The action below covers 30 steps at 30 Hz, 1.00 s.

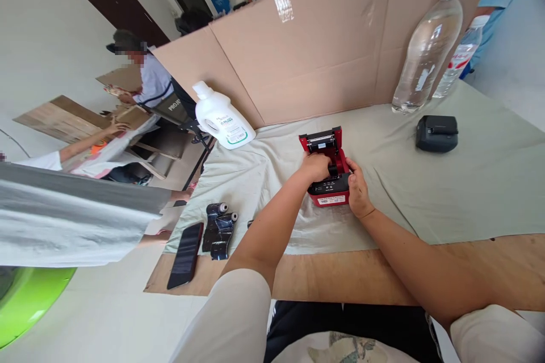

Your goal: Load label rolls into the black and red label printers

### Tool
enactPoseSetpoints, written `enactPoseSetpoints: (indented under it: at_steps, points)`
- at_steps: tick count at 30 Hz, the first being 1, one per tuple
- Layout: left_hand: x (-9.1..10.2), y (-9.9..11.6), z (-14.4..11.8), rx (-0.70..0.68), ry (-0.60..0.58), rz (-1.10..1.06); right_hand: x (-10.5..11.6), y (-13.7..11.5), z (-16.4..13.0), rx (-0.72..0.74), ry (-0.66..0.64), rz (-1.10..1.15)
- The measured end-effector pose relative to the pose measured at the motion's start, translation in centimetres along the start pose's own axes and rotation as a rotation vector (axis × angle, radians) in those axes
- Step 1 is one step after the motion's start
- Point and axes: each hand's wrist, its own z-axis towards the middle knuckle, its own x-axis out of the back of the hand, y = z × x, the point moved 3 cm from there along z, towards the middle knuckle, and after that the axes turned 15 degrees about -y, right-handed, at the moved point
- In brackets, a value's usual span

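A small red and black thermal printer (330,186) stands on the cloth with its lid (321,140) raised. My left hand (316,168) reaches into the open compartment from the left. Its fingers are bent inside, beside a dark part, and their tips are hidden; what they pinch I cannot make out. My right hand (360,190) grips the printer's right side, thumb toward the front edge. To the left lie black ribbon-like rolls (220,227), partly unrolled, with a black phone (186,255) beside them. Behind my left forearm a small dark object peeks out.
A white detergent bottle (224,119) stands at the back left before a cardboard partition (315,57). At the back right are a large water bottle (428,57), a smaller one (457,65) and a black device (437,133). Other people are to the left, beyond the table.
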Motion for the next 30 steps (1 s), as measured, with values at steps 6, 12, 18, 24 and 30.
enactPoseSetpoints:
  at_steps: [6,12,18,24,30]
  points:
    - [1.6,0.6,-5.9,-0.283,0.101,-0.425,0.1,0.1,0.1,0.028,0.007,-0.024]
    - [8.0,-6.8,-14.7,-0.065,0.124,-0.737,0.1,0.4,0.0,0.030,-0.012,0.032]
    - [9.8,-16.4,-20.4,0.405,-0.011,-0.268,0.1,0.5,0.1,0.043,-0.005,0.011]
    - [8.1,-19.0,-22.6,0.520,-0.036,0.050,0.2,1.3,0.2,0.057,-0.006,0.040]
    - [8.5,-19.2,-25.5,0.634,-0.059,0.301,0.3,0.6,0.1,0.043,0.003,0.013]
